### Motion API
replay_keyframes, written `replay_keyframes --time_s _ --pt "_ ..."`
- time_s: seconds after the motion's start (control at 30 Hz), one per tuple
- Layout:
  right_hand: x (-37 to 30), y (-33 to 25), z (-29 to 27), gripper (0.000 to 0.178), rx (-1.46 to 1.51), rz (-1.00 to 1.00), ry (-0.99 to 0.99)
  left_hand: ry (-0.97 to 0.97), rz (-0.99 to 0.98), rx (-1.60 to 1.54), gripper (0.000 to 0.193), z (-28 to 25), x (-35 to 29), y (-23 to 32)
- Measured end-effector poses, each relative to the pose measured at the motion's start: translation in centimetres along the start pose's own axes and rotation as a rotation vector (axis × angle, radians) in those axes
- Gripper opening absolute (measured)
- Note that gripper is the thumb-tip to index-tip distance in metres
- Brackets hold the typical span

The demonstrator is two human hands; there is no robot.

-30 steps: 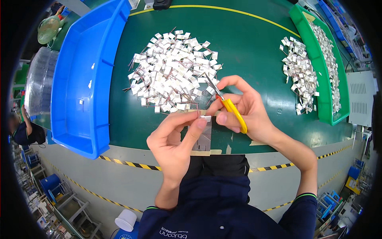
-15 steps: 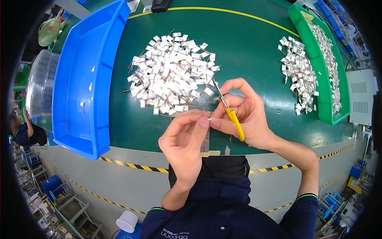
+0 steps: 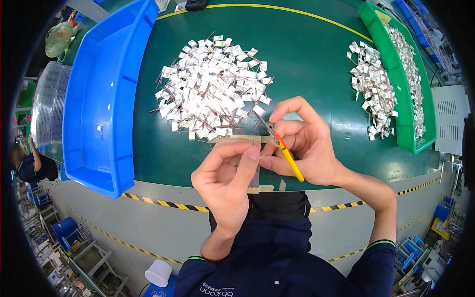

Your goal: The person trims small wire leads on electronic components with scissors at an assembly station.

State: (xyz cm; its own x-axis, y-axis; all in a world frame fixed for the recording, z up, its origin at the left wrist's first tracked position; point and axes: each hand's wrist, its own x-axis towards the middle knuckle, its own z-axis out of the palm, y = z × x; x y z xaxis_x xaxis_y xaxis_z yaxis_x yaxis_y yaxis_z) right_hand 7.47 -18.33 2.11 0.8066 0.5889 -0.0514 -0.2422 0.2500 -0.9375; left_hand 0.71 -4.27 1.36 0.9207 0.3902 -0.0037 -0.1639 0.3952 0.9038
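My left hand (image 3: pixel 225 171) is closed in a pinch, thumb against forefinger, on a small white piece (image 3: pixel 261 158); most of it is hidden by the fingertips. My right hand (image 3: pixel 307 143) carries scissors (image 3: pixel 290 162) with yellow and red handles, their metal blades pointing up and left. Its thumb and forefinger tips also meet the white piece beside my left thumb. Just beyond both hands lies a heap of small white tagged parts with thin dark wires (image 3: pixel 213 89).
At the left stands a large blue bin (image 3: pixel 94 163) with a few white parts inside. On the right, a second pile of white parts (image 3: pixel 373 89) lies against a green tray (image 3: pixel 406 141) full of similar ones. Tape strips (image 3: pixel 260 189) mark the green table's front edge.
The scissors have swung slightly, their blades lower and more tilted to the left. My left hand has shifted a little left. A wired part that stood up from my fingers no longer shows there.
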Motion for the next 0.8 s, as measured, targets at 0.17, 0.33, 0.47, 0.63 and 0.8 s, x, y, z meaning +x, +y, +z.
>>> replay_keyframes --time_s 0.17,0.33,0.47,0.63,0.8 --pt "-0.1 -0.1 -0.1 0.051 -0.040 0.008 -0.044 -0.026 0.007 0.046 0.007 -0.5 0.0 0.1" --pt "0.0 -0.2 -0.1 0.051 -0.031 0.026 -0.067 -0.043 0.006 0.054 0.005 -0.6 0.2 0.3" --pt "0.6 -0.3 -0.6 0.043 -0.044 -0.010 -0.176 -0.060 -0.055 -0.004 0.004 -0.9 0.1 1.2" --pt "0.7 -1.8 -1.8 0.037 -0.062 0.202 -0.280 -0.106 -0.116 -0.071 0.006 -1.7 0.1 1.4" --pt "0.4 -1.9 -2.3 0.025 0.046 0.357 -0.252 -0.116 -0.153 -0.094 0.008 -1.3 0.1 1.7"
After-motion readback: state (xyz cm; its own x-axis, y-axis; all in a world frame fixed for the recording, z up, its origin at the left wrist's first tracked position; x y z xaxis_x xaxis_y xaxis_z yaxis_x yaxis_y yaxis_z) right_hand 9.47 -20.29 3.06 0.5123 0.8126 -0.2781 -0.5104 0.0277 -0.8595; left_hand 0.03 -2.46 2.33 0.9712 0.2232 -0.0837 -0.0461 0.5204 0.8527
